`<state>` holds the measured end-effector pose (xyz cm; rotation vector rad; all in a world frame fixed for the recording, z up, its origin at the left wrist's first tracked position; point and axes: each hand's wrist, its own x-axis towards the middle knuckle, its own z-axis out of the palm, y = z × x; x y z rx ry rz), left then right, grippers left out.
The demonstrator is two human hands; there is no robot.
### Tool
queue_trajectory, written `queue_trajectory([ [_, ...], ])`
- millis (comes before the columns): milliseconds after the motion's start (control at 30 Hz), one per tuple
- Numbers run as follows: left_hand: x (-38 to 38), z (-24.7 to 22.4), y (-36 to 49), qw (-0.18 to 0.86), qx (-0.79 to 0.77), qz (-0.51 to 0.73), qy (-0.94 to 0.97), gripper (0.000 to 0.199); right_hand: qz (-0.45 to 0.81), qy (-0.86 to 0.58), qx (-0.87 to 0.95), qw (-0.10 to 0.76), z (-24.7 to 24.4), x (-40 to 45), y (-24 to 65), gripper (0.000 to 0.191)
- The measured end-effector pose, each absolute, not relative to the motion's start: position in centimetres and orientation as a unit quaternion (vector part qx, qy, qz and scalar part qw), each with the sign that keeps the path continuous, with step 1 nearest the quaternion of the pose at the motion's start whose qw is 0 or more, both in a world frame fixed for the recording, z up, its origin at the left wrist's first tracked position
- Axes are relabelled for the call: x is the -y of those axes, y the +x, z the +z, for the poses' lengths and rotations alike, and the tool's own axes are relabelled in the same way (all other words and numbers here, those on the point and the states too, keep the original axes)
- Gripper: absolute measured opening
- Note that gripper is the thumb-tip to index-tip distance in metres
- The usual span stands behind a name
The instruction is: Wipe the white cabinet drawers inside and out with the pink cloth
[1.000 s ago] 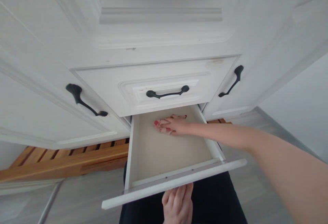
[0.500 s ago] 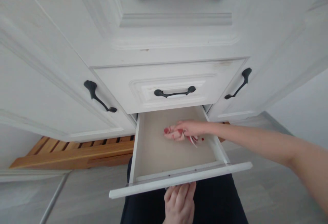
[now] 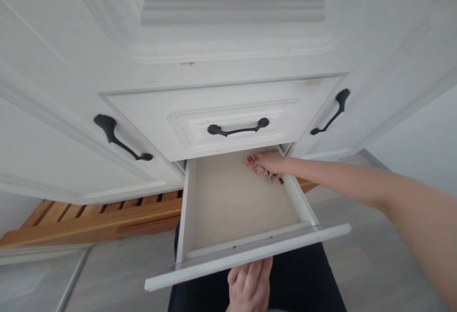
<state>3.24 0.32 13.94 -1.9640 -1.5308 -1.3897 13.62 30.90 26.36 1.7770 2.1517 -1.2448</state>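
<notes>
A white drawer stands pulled out from the cabinet, its pale bottom showing. Inside it, near the back right corner, my right hand is closed on a crumpled pink, red and white cloth, pressed against the drawer bottom. My left hand is at the outer side of the drawer front, near its middle, with bent fingers gripping there; the fingertips are hidden behind the front panel.
Above is a closed drawer with a dark handle. Cabinet doors with dark handles flank it. A slatted wooden bench lies low at the left. My dark-clothed legs are under the drawer.
My right hand has moved with the cloth toward the back right of the drawer. My left hand stays at the drawer front. The view has shifted slightly.
</notes>
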Motion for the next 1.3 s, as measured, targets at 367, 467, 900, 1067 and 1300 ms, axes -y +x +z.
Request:
queue_trajectory([
  [367,-0.3,13.9,2.6,0.142,0.509,-0.466,-0.710,0.038,-0.291,0.173,-0.907,0.250,25.7,-22.8,19.1,0.025],
  [467,-0.5,14.1,3.0,0.150,0.521,-0.482,-0.688,0.036,-0.336,0.151,-0.915,0.163,26.0,-23.4,16.7,0.054],
  [900,0.4,13.0,3.0,0.144,0.534,-0.463,-0.692,0.032,-0.604,-0.023,-0.783,0.147,20.8,-19.0,0.8,0.056],
  [1067,0.4,13.0,2.5,0.146,0.518,-0.447,-0.715,0.035,-0.617,0.086,-0.752,0.216,20.7,-19.9,2.7,0.056],
  [1300,0.4,13.0,2.5,0.156,0.523,-0.444,-0.711,0.037,-0.644,0.181,-0.661,0.339,23.4,-22.9,9.2,0.035],
])
